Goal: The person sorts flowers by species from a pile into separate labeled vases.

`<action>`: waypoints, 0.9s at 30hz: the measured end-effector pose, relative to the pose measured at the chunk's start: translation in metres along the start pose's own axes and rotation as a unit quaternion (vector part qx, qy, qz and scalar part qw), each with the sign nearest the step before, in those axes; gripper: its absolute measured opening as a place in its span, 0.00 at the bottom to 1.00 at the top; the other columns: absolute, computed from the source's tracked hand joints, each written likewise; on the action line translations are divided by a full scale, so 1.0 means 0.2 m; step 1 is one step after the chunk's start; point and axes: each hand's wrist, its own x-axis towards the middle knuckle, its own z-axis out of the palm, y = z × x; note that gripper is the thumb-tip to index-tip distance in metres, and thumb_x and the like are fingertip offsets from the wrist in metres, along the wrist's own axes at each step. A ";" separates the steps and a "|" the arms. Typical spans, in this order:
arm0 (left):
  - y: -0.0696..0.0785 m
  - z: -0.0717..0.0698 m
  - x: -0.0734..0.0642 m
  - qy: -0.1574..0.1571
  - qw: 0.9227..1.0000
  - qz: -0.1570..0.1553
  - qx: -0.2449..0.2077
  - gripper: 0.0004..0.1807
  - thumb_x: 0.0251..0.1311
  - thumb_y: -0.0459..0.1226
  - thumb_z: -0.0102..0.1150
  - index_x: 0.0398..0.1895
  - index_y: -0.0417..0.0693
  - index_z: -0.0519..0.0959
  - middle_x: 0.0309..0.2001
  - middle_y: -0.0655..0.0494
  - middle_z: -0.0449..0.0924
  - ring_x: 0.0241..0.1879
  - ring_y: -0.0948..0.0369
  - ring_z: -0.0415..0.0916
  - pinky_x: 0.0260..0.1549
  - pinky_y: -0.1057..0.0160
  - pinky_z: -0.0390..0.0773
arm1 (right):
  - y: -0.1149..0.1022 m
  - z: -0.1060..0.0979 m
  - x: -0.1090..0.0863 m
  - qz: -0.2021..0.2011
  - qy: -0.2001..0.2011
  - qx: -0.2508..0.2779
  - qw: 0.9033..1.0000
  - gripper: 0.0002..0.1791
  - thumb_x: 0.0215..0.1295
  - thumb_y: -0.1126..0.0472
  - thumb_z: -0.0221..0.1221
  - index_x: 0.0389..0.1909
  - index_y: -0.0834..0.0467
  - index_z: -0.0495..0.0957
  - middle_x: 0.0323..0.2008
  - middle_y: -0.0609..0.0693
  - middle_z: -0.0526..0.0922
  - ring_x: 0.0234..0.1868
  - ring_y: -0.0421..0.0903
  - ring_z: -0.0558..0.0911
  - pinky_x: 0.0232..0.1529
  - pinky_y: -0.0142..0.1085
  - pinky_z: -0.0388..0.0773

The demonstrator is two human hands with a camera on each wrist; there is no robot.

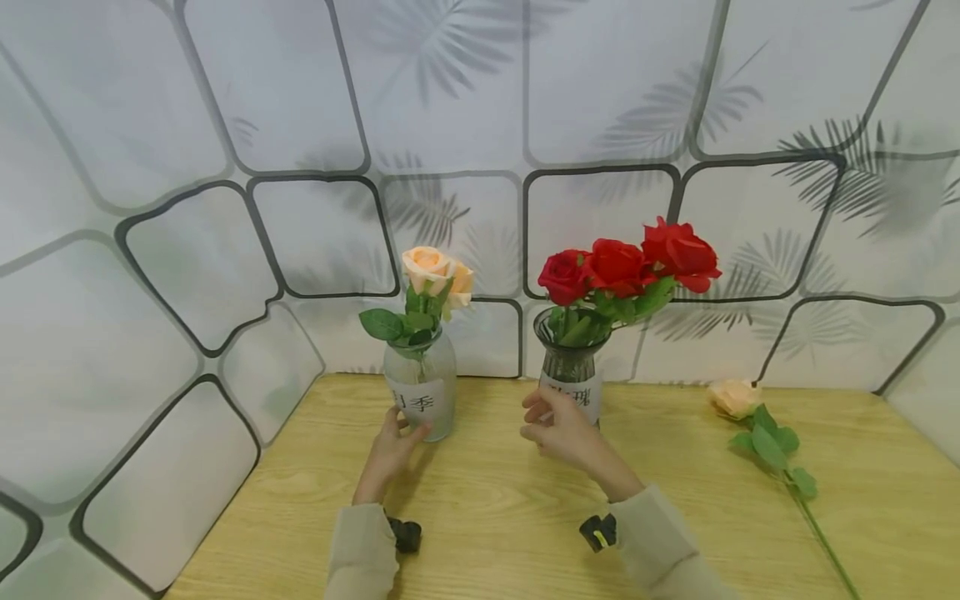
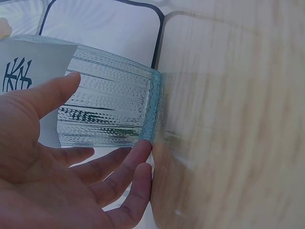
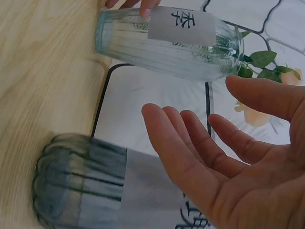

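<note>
My left hand (image 1: 393, 450) is at the lower left of a clear ribbed glass vase (image 1: 442, 358) with a white label. In the left wrist view its thumb (image 2: 59, 93) lies across the label, and the loosely bent fingers spread beside the vase near its base; firm contact cannot be made out. Two peach roses (image 1: 429, 271) with green leaves stand in this vase. In front of a dark glass vase (image 1: 566, 362), my right hand (image 1: 566, 433) holds nothing, its fingers relaxed and apart in the right wrist view. Several red roses (image 1: 618, 267) lean rightward from the dark vase.
A single peach rose (image 1: 735, 398) with a long green stem (image 1: 821, 533) lies on the wooden table (image 1: 487, 508) at the right. Behind the table hangs a patterned white cloth backdrop (image 1: 465, 108), with both vases standing close to it.
</note>
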 end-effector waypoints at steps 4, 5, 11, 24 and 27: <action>0.00 0.00 0.00 -0.002 1.000 0.001 -0.002 0.42 0.73 0.42 0.56 0.75 0.26 0.47 0.67 0.19 0.61 0.66 0.28 0.62 0.61 0.33 0.66 | 0.04 -0.05 -0.03 0.006 -0.005 0.001 1.000 0.17 0.65 0.73 0.62 0.53 0.72 0.75 0.41 0.60 0.80 0.37 0.50 0.82 0.32 0.45 0.85; 0.00 0.00 0.00 -0.002 1.000 0.001 -0.002 0.41 0.73 0.42 0.56 0.75 0.26 0.47 0.67 0.19 0.61 0.66 0.28 0.62 0.61 0.33 0.66 | 0.04 -0.06 -0.04 0.008 -0.006 0.002 1.000 0.17 0.65 0.73 0.61 0.54 0.72 0.74 0.41 0.61 0.80 0.37 0.51 0.82 0.32 0.46 0.85; 0.00 -0.01 0.00 -0.002 1.000 -0.001 -0.003 0.41 0.74 0.42 0.56 0.75 0.26 0.47 0.68 0.19 0.60 0.65 0.28 0.63 0.60 0.34 0.67 | 0.07 -0.13 -0.09 0.011 -0.013 -0.005 1.000 0.19 0.67 0.73 0.61 0.57 0.74 0.72 0.43 0.63 0.79 0.40 0.55 0.82 0.34 0.50 0.85; 0.00 0.00 -0.01 -0.007 1.000 0.009 -0.006 0.42 0.74 0.43 0.56 0.75 0.25 0.46 0.67 0.17 0.59 0.65 0.26 0.62 0.60 0.32 0.67 | 0.15 -0.29 -0.18 0.050 0.010 -0.019 0.999 0.20 0.67 0.71 0.61 0.58 0.72 0.71 0.43 0.61 0.79 0.38 0.57 0.82 0.32 0.49 0.85; 0.00 0.00 -0.01 -0.005 1.000 0.011 -0.003 0.42 0.74 0.42 0.56 0.74 0.24 0.46 0.66 0.17 0.60 0.64 0.26 0.63 0.59 0.32 0.67 | 0.17 -0.33 -0.21 0.060 0.014 -0.031 0.998 0.20 0.68 0.70 0.61 0.58 0.72 0.71 0.42 0.61 0.79 0.39 0.57 0.83 0.31 0.48 0.85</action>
